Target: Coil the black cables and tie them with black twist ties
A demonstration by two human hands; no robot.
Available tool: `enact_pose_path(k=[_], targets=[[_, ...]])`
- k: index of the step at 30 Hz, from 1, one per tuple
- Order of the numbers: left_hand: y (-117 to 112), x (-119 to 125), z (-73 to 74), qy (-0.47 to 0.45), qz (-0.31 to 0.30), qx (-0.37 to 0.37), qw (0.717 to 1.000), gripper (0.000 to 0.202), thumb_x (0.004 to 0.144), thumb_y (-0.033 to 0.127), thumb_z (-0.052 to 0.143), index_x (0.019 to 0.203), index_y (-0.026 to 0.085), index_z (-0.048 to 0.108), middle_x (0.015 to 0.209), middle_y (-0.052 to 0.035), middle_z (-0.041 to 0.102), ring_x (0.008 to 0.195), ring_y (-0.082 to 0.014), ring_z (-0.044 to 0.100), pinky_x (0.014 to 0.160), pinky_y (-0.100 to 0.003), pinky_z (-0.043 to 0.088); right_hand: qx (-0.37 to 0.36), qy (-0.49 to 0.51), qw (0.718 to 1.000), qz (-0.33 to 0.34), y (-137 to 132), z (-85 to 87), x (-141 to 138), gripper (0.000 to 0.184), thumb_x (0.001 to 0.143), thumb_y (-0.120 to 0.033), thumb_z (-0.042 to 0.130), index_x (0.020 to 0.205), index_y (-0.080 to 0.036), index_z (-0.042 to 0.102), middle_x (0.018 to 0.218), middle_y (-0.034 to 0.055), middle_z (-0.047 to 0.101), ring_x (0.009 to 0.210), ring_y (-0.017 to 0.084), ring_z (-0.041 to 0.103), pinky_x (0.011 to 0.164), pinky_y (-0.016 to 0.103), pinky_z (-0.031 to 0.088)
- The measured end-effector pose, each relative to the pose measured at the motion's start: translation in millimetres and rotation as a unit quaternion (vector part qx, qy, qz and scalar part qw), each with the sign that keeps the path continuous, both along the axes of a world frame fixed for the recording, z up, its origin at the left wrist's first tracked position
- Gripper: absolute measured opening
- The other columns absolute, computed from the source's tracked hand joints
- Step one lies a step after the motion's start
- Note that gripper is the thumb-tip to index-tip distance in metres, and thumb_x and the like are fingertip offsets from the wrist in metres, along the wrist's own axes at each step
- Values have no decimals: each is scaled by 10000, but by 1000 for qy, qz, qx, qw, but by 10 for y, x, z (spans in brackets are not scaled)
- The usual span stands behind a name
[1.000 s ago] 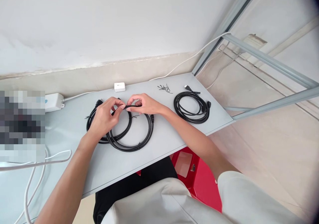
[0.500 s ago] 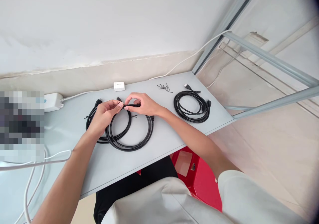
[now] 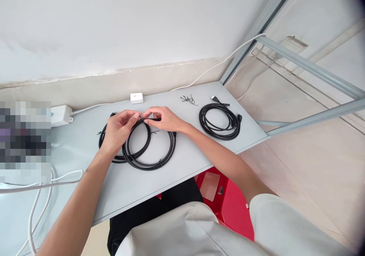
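Front coil (image 3: 149, 168) of black cable lies just below and between the hands, its top at their fingertips. Well left of the hands are white cords (image 3: 17, 190) and a white strip (image 3: 61, 116). The left hand (image 3: 118, 132) is bent over the loop's upper left, thumb closed to forefinger, seemingly nipping the end of a thin tie (image 3: 142, 117); over the last second its thumb has risen slightly, and a fine dark strand now shows between the two hands. That suggests the work has passed from pressing along the cable to handling the tie's end, though whether it is being wound on or undone is too small to tell. Around and under the left hand lies the rear coil (image 3: 118, 159), partly overlapped by the front one. Past the left fingertips, toward the wall, sits an adapter (image 3: 137, 98). Nearer the person than both hands, a lower tie (image 3: 161, 162) already circles the front loop. The right hand (image 3: 165, 120), scarcely moved, pinches the loop's top between thumb and fingers, probably keeping the strands together. Beyond it lie spare ties (image 3: 188, 100); farther right, well apart from both hands, rests the right coil (image 3: 224, 137).
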State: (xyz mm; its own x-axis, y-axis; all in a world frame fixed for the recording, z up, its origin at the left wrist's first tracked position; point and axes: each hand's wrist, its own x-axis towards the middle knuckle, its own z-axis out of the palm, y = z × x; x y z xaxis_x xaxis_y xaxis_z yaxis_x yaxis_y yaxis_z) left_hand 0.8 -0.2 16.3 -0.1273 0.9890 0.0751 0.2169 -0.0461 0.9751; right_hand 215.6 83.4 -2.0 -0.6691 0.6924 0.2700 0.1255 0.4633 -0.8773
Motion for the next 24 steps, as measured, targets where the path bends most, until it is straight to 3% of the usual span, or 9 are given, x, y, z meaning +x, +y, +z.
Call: enact_pose_path(k=[5, 9, 13, 18, 24], targets=[[-24, 27, 41, -9, 7, 4, 1000, 456, 883, 631, 883, 1068, 218, 833, 1136, -110, 839, 1087, -296, 780, 1100, -466, 622, -19, -11, 1000, -3, -1, 39, 18, 272, 993, -439, 729, 1060, -181, 789, 836, -11, 712, 578, 83, 387, 576, 268, 332], [-42, 41, 69, -6, 8, 5, 1000, 430, 888, 584, 879, 1099, 215, 817, 1099, -105, 831, 1050, -276, 786, 1081, -453, 634, -31, -14, 999, 1, 13, 47, 31, 283, 984, -453, 753, 1051, -178, 779, 732, -36, 641, 570, 88, 425, 580, 261, 346], [-26, 26, 42, 0, -2, 14, 1000, 382, 911, 528, 857, 1115, 209, 809, 1105, -101, 822, 1053, -261, 773, 1073, -437, 620, -54, -8, 998, 13, 19, 46, 39, 274, 987, -445, 763, 1054, -180, 778, 770, -28, 662, 585, 91, 491, 592, 252, 405], [-1, -1, 0, 5, -22, 34, 999, 330, 940, 484, 827, 1124, 212, 790, 1122, -96, 809, 1048, -244, 753, 1037, -412, 602, -107, 32, 993, 42, 27, 40, 45, 336, 1004, -498, 771, 1079, -171, 788, 929, 11, 723, 625, 85, 489, 684, 279, 578], [-3, -24, 7, 54, -37, 48, 997, 241, 995, 444, 758, 1107, 235, 803, 1104, -77, 812, 1020, -241, 752, 1005, -408, 588, -121, 31, 991, 53, 47, 31, 39, 347, 995, -493, 790, 1095, -161, 802, 989, 19, 739, 640, 69, 483, 700, 261, 609]])
